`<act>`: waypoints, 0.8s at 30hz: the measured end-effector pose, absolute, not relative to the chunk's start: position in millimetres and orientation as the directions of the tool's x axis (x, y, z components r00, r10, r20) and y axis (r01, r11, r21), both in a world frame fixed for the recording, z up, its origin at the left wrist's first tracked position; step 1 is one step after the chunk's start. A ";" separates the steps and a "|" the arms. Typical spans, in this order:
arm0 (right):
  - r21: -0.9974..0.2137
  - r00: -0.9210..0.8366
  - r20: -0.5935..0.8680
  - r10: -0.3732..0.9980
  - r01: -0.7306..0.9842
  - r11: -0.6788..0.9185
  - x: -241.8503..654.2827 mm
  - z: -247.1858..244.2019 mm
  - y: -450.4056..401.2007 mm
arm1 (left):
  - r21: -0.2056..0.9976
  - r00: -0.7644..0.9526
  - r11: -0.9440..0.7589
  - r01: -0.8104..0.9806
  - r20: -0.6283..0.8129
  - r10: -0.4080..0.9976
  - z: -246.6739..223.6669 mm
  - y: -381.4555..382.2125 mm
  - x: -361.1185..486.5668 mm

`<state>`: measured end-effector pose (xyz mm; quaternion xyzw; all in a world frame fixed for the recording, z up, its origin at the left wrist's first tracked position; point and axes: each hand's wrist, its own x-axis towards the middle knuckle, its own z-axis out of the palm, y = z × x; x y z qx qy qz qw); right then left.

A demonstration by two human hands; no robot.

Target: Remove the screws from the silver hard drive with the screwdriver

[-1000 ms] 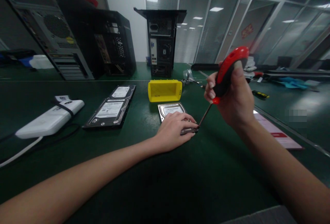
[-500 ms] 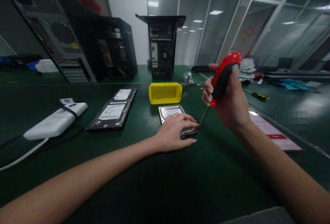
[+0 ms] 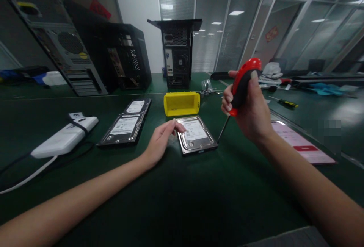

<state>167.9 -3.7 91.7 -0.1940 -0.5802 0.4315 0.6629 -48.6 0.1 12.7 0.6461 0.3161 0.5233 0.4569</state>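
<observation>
A silver hard drive [image 3: 196,135] with a white label lies flat on the green table [image 3: 182,201]. My right hand [image 3: 251,107] is wrapped round a red and black screwdriver [image 3: 246,82], whose tip meets the drive's near right corner. At the drive's left edge is my left hand [image 3: 162,141], fingers curled together, the index finger reaching over the label; whether anything is between the fingertips is too small to tell. Behind the drive a yellow bin [image 3: 182,104] lies with its opening facing me.
Two more hard drives [image 3: 125,125] lie left of the bin, and a white power strip [image 3: 65,137] farther left. Computer cases [image 3: 178,53] stand at the back. A pink sheet [image 3: 304,143] and a small screwdriver [image 3: 287,103] are on the right.
My left hand has moved left off the top of the drive to its left edge, uncovering the label, and its fingers have drawn together. The screwdriver remains at the same corner.
</observation>
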 end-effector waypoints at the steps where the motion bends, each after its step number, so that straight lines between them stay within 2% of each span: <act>1: -0.761 -0.046 0.598 0.800 -0.347 0.548 167.9 91.8 -3.9 | 0.938 0.211 -0.320 -0.132 0.342 0.916 11.4 -3.8 -51.3; 4: -0.761 -0.044 0.596 0.802 -0.347 0.547 167.8 92.3 -4.2 | 0.895 0.139 -0.057 -0.442 0.131 0.982 12.7 -11.2 -53.7; 7: -0.764 -0.037 0.593 0.804 -0.340 0.548 167.1 93.2 -4.5 | 0.772 0.239 0.199 -0.603 -0.063 0.969 15.9 -9.9 -54.5; 10: -0.770 -0.031 0.590 0.807 -0.323 0.551 165.9 94.3 -4.9 | 0.750 0.358 0.286 -0.596 -0.070 0.931 14.4 -4.0 -60.0; 14: -0.775 -0.029 0.596 0.802 -0.281 0.566 165.2 95.2 -5.9 | 0.801 0.383 0.236 -0.550 -0.009 0.924 10.2 2.2 -68.4; 17: -0.786 -0.023 0.585 0.810 -0.258 0.561 165.5 94.9 -6.0 | 0.884 0.329 0.125 -0.451 0.035 0.944 8.5 5.5 -68.9; 20: -0.785 -0.024 0.584 0.811 -0.269 0.557 166.0 94.3 -5.4 | 0.985 0.273 -0.074 -0.154 0.115 0.955 6.5 7.7 -64.8; 22: -0.782 -0.028 0.587 0.809 -0.276 0.559 166.0 94.3 -5.2 | 0.971 0.313 -0.213 0.106 0.171 0.934 5.0 7.6 -61.3; 24: -0.785 -0.024 0.584 0.811 -0.272 0.557 165.5 94.8 -5.7 | 0.900 0.378 -0.317 0.299 0.193 0.905 3.9 6.1 -58.4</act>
